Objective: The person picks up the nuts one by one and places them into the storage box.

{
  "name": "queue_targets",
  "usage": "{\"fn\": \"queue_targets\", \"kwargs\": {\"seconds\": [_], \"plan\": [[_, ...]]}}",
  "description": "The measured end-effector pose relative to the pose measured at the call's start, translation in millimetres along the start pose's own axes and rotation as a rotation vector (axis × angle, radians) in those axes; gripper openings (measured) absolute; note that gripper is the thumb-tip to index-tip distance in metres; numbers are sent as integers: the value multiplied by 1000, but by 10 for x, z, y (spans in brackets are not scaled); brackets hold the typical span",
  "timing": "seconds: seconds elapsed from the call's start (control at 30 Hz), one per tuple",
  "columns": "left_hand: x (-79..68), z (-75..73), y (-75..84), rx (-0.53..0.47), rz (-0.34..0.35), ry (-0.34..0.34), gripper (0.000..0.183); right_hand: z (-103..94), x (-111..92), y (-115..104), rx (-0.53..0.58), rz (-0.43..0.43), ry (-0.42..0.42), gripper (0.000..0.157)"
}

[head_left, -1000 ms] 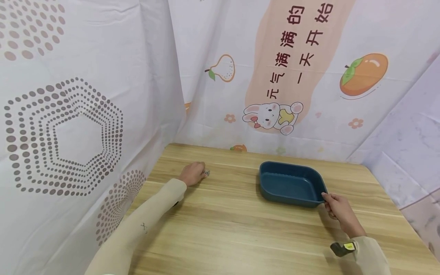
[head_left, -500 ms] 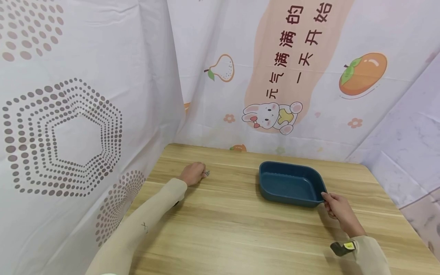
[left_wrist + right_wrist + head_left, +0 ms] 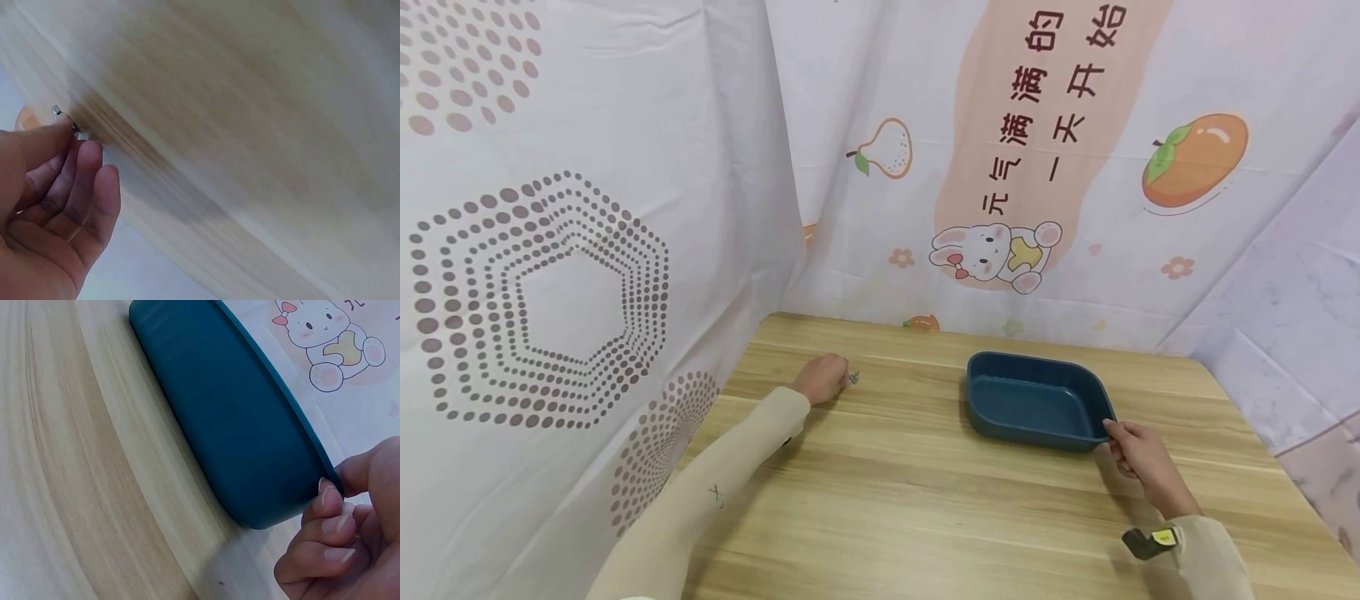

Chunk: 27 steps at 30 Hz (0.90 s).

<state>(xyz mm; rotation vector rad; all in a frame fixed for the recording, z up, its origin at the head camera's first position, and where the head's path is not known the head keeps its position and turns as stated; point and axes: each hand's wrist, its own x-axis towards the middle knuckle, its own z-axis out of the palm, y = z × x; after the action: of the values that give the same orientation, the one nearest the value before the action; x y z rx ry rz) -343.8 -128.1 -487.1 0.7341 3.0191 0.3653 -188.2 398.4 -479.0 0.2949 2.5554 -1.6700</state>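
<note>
Gripping the blue tray [image 3: 1028,405] at its 4 o'clock corner: right hand [image 3: 1144,462], thumb and fingers on the rim. Tray sits on the counter [image 3: 910,500], opening up, long axis roughly 9:30 to 3:30, head view. Left hand [image 3: 822,378], well apart at 9 o'clock, pinches a metallic piece [image 3: 56,110]; exposed end points to 11, left wrist view.

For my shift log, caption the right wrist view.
Right hand pinching the rim of a blue tray on a wood-grain table.
</note>
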Motion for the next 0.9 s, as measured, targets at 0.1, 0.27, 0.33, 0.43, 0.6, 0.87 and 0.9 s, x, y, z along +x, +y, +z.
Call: {"fn": "queue_targets", "kwargs": {"seconds": [0.1,0.27,0.33,0.43,0.6,0.87,0.9], "plan": [[9,13,-10,27,38,6,11,-3,-1,-11,7,3,1,46],[-10,23,-15,45,50,25,11,-6,-10,-6,22,6,-7,49],[-24,25,-12,42,45,30,13,-8,-11,4,36,8,-10,50],[-46,17,-2,31,37,31,11,-14,-11,21,51,7,-23,52],[-62,4,4,25,27,32,6,-20,-15,43,67,8,-39,53],[-62,3,-21,41,47,41,25,-16,-43,40,117,-23,-49,45],[-65,6,-22,41,51,45,26,-16,-45,37,118,-25,-50,44]]}}
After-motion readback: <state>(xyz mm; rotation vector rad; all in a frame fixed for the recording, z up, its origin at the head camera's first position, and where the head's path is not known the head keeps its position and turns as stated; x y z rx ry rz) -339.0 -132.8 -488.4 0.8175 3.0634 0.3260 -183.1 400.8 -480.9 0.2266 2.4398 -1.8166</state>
